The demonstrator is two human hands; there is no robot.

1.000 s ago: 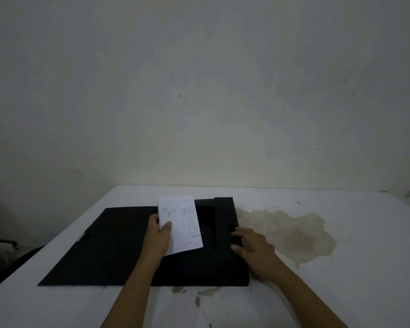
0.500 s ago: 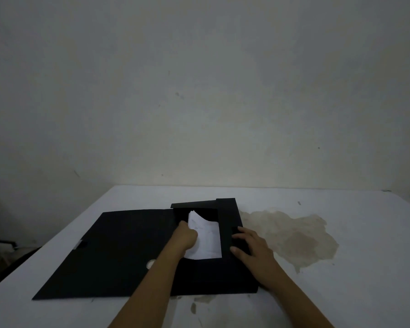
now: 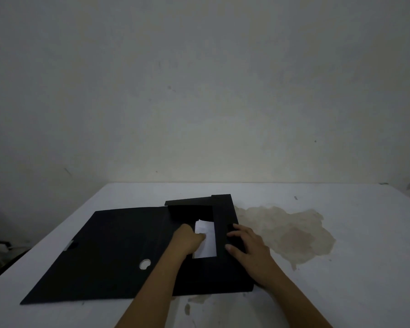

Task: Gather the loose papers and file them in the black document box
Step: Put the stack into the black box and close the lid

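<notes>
The black document box (image 3: 223, 275) lies open on the white table (image 3: 341, 280), its lid (image 3: 109, 252) spread flat to the left. White papers (image 3: 207, 240) lie inside the box tray, partly under the right flap. My left hand (image 3: 187, 240) reaches into the tray, fingers curled on the papers' left edge. My right hand (image 3: 246, 247) rests on the box's right flap (image 3: 223, 218), pressing it with spread fingers. The lower part of the papers is hidden by my left hand.
A large brownish stain (image 3: 287, 230) marks the table right of the box. The lid has a round finger hole (image 3: 144, 264). A plain wall (image 3: 199, 91) rises behind the table. The table's left edge drops off to a dark floor area.
My left hand carried the papers from above the lid into the box tray and pushed them down and rightward under the flap. My right hand stayed on the flap.
</notes>
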